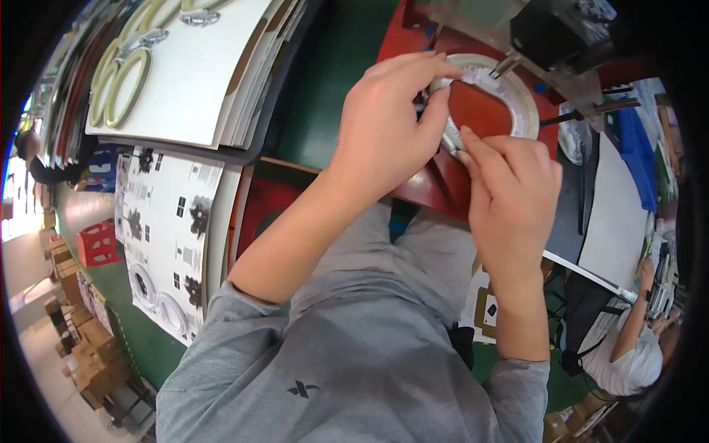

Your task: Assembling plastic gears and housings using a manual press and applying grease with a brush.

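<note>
Nearest to me: grey long-sleeve top and grey trousers, sleeves pushed up, both forearms running up from the lower edge. Right hand (513, 188) sits mid-right, fingers curled, thumb tip pinching the lower left rim of the pale cream ring-shaped part (517, 92); grip pressed together on it. Left hand (391, 118) comes in from the left w/ index and thumb closed on the same ring's left edge near the top, so both hands pinch it just beside each other. The ring lies on a dark red board (484, 111) on the desk, directly past the hands, upper centre-right; small whitish tape-like bit (473, 74) at the left fingertips, can't tell exactly what it is. Just beyond, a black and clear-plastic fixture (554, 44) w/ thin metal pins reaching to the ring's far edge. Left of that, green desk surface (325, 66), then a stack of white sheets (199, 81) carrying more cream oval rings (125, 88), well apart from the hands. Lower left: printed black-and-white sheets (170, 236), red plastic crate (96, 244) on the floor. Far right: another person in a white shirt (628, 354), seated.
</note>
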Demonstrator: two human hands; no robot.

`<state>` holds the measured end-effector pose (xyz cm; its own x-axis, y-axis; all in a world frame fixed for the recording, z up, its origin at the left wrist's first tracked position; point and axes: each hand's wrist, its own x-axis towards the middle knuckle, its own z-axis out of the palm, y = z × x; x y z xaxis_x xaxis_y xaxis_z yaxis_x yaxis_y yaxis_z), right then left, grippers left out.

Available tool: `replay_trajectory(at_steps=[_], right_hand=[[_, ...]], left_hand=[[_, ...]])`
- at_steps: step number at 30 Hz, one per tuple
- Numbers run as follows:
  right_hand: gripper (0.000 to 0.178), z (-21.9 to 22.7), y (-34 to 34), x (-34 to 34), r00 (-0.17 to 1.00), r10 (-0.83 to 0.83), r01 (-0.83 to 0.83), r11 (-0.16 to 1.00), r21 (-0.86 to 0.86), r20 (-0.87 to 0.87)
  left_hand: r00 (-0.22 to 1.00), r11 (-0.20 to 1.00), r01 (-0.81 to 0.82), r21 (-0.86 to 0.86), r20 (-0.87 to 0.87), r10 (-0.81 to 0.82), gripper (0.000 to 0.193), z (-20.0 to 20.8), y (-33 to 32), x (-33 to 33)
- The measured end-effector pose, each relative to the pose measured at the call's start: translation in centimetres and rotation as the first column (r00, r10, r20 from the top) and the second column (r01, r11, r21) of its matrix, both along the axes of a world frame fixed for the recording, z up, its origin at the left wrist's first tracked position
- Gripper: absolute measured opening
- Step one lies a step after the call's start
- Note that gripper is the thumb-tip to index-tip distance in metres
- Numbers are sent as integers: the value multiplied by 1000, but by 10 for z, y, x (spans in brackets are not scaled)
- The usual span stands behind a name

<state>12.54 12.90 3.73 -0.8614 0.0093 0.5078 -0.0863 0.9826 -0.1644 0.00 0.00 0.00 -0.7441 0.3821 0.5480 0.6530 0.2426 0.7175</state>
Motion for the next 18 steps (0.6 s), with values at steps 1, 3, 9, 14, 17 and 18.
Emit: replay_trajectory(at_steps=[1,3,9,14,17,18], right_hand=[[28,1,0,0,999,24,-23,1000,21,-25],[29,0,3,0,999,36,-35,999,26,-16],[29,-4,7,1,998,28,-29,999,19,51],[37,-14,31,-21,993,-72,61,992,-111,-99],[46,-16,35,-33,986,-140,150,981,-126,89],[50,-17,36,-37,981,-136,156,977,-143,140]], left_hand=[[1000,1000,20,15,18,-21,23,3,0,-1],[999,998,37,57,6,-37,23,1,3,-3],[996,994,79,76,33,-81,20,-7,1,-8],[998,998,66,16,-11,-66,20,-6,0,-10],[997,997,75,-10,-21,-75,20,-2,1,-10],[997,997,73,-15,-25,-74,21,0,1,-11]])
